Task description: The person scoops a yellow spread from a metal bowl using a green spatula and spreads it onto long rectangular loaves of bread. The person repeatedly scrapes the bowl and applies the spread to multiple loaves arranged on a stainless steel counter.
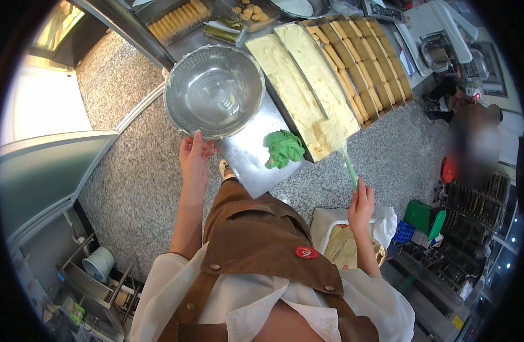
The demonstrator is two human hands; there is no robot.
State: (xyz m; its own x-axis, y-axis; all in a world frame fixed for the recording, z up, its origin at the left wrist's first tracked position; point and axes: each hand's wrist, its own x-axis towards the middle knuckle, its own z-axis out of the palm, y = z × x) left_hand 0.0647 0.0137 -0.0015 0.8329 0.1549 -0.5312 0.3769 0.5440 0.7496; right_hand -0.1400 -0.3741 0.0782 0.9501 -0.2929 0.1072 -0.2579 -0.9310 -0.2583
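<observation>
A large metal mixing bowl [215, 92], with cream smears on its wall and rim, sits at the left of the steel table. My left hand [193, 160] grips its near rim, thumb on top and fingers curled below. In my right hand [361, 203] is the handle of a green spatula [351, 169]. Its cream-coated blade lies on the near end of a long pan filled with pale cream [283, 85]. Right beside it stands a second cream-filled pan [317, 70]. Farther right, several long pans hold rows of ladyfinger biscuits [345, 83].
A crumpled green cloth [283, 148] lies on the steel table [253, 166] between bowl and pans. Behind are a tray of ladyfingers [181, 21] and a dark bowl [302, 6]. A stand mixer [437, 42] is at right. A lined bin [322, 222] stands below my right arm; another person [473, 141] is beyond.
</observation>
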